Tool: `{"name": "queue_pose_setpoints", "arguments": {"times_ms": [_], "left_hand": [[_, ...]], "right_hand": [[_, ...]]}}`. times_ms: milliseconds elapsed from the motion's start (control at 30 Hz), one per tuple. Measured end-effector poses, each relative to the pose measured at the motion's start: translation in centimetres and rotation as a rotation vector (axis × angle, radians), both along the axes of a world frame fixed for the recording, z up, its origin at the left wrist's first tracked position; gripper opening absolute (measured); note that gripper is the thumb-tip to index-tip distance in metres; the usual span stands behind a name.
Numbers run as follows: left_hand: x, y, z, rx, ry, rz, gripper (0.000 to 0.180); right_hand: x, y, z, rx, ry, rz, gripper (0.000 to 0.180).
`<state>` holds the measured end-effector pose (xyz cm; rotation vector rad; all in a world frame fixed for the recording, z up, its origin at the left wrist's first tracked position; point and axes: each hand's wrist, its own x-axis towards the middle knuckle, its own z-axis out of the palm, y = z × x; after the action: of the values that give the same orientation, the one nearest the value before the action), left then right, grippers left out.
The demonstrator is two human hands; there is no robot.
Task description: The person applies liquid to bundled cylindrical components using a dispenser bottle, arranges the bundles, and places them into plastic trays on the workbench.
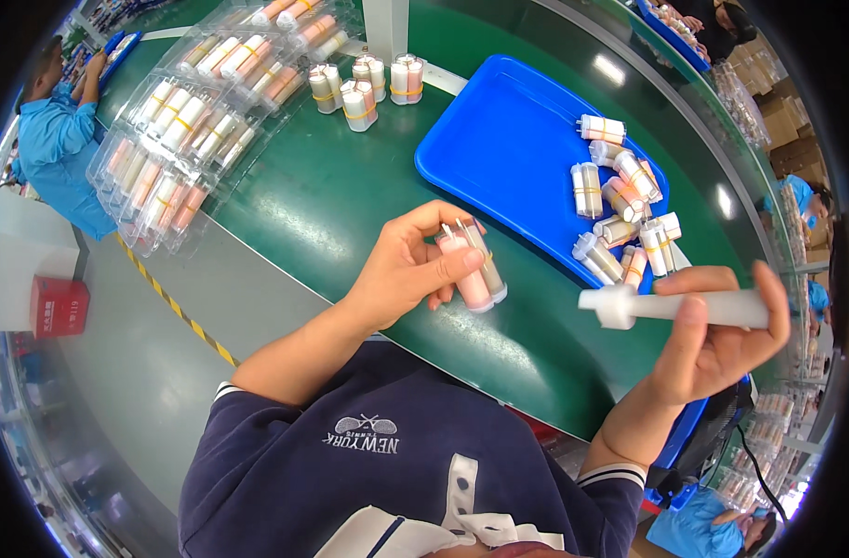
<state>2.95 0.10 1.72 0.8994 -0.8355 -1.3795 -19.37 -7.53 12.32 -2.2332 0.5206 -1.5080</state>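
Above the green belt [350, 195], left hand [407, 265] gripping upright paired tubes [475, 268]; right hand [717, 339] holding white tube [675, 307] crosswise, cap leftward

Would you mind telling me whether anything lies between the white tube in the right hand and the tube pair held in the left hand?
Nothing visible does. The left hand holds the tube pair above the green belt, and the right hand holds the white tube beside it. Only open air over the belt separates them; the blue tray lies behind.

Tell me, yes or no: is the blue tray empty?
No. The blue tray holds a heap of banded tube bundles at its right end.
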Motion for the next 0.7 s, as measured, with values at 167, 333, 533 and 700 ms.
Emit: {"name": "queue_pose_setpoints", "arguments": {"times_ms": [167, 333, 533, 700], "left_hand": [[-0.2, 0.1, 0.3, -0.042, 0.077, 0.06, 0.029], [-1.4, 0.4, 2.5, -0.156, 0.054, 0.072, 0.029], [-1.7, 0.4, 2.5, -0.181, 0.09, 0.045, 0.031], [-2.2, 0.5, 2.5, -0.178, 0.123, 0.07, 0.031]], "right_hand": [[1.2, -1.2, -3.2, 0.35, 0.116, 0.257, 0.029], [2.0, -1.7, -4.8, 0.504, 0.359, 0.414, 0.022], [2.2, -2.7, -4.6, 0.476, 0.3, 0.598, 0.026], [2.7, -2.7, -5.1, 0.294, 0.297, 0.525, 0.024]]}}
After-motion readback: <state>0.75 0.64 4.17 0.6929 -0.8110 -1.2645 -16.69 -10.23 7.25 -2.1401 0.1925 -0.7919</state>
